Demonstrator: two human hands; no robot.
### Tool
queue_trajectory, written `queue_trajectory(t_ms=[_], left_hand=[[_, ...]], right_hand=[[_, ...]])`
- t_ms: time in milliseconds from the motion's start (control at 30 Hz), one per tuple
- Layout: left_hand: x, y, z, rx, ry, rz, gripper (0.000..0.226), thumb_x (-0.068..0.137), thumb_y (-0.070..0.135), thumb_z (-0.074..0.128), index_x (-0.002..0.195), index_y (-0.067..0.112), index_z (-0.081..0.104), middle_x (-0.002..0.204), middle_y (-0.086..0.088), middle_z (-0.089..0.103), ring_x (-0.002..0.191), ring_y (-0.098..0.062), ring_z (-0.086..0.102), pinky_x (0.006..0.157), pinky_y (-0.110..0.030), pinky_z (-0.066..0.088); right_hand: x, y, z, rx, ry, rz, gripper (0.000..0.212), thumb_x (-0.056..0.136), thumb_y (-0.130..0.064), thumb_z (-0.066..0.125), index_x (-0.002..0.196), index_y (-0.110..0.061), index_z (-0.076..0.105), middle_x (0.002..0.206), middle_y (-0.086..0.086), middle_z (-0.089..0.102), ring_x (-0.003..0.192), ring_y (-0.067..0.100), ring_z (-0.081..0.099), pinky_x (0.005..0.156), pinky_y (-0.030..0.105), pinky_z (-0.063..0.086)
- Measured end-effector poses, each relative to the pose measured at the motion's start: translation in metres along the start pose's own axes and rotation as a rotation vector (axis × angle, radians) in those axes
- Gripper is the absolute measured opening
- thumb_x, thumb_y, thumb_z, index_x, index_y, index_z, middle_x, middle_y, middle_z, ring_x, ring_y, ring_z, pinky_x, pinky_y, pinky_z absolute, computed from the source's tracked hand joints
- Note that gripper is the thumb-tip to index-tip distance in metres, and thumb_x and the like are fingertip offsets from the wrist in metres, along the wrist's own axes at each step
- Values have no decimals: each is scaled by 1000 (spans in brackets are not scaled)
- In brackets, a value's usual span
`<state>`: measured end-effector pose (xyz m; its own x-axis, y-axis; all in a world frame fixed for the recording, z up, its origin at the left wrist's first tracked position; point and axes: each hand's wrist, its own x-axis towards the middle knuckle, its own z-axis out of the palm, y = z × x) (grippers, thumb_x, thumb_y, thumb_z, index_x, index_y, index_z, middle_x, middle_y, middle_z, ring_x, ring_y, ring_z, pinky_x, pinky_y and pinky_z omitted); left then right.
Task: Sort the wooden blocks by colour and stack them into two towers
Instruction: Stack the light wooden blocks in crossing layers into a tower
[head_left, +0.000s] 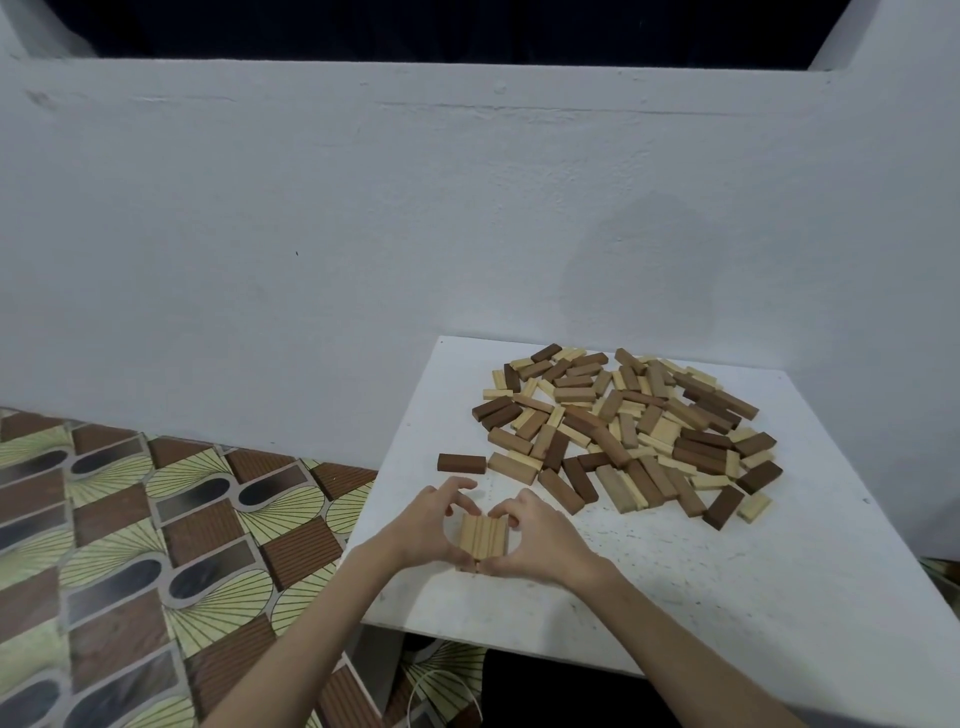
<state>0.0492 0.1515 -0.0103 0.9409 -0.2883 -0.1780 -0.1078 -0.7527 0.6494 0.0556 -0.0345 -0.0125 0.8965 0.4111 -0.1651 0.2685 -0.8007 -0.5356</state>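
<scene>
Both hands, left hand (426, 525) and right hand (530, 540), cup and pinch the pale block layer (483, 538) at lower centre of the white board (727, 571). Square its edges flush before crossing the next layer. Mixed pile (623, 426) sits upper right.

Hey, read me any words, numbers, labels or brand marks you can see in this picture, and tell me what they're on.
None. The wooden blocks, the white board, the wall and the patterned floor show no writing. The light blocks between both hands bear only grooves.
</scene>
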Motion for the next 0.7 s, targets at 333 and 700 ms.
queue_trajectory(t_ms=[333,700], left_hand=[[-1,2,-5,121,-44,15,104,61,32,87,143,23,24,131,8,51,122,-12,35,102,-30,34],[3,0,0,206,-22,26,102,61,31,86,142,24,25,127,7,55,122,-15,37,102,-30,34]], right_hand=[[-6,4,-9,-87,-51,5,91,60,-57,78,136,-22,44,124,-6,44,112,14,51,91,32,46],[-5,-2,-6,-181,-26,-38,71,65,-56,74,123,-20,53,111,-3,48,100,16,54,84,33,45]])
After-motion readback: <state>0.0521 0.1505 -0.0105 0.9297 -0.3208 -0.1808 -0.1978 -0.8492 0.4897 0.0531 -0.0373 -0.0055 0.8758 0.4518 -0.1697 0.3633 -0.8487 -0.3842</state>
